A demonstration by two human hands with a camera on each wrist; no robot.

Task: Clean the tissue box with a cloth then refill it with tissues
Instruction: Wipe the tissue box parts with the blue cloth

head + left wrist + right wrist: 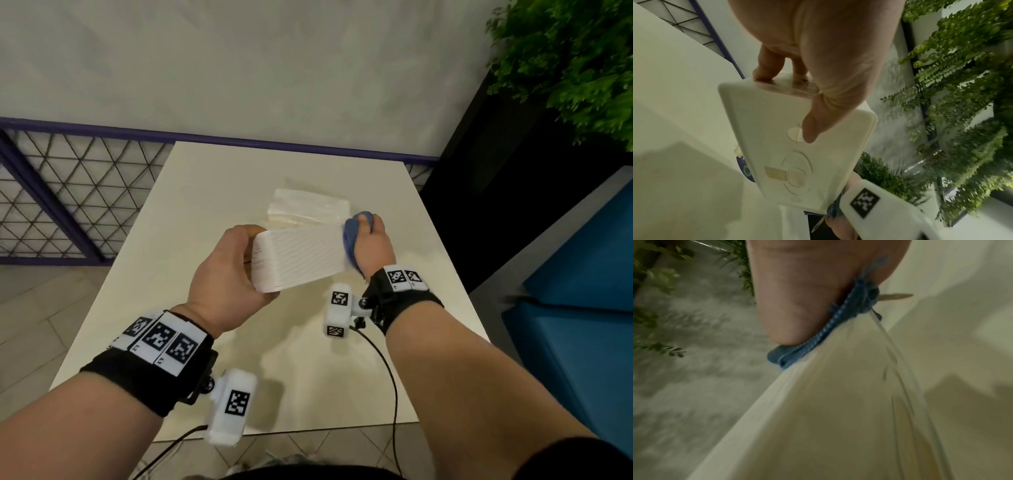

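Observation:
A white ribbed tissue box [301,258] is held above the table [191,192], lying sideways. My left hand [227,267] grips its left end, fingers curled over the far side and thumb on the underside [812,129]. The box's flat underside [789,155] with moulded ovals fills the left wrist view. My right hand [371,245] holds a bunched blue cloth [351,236] and presses it against the box's right end. In the blurred right wrist view, the blue cloth [813,340] sits between my palm and the box [828,410]. A clear-wrapped pack of tissues [308,207] lies on the table behind the box.
A purple railing with mesh [68,192] runs behind the table and to its left. A dark planter with green foliage [579,58] stands at the right, and a blue seat [582,284] is beside the table. Cables [390,373] trail from my wrist cameras.

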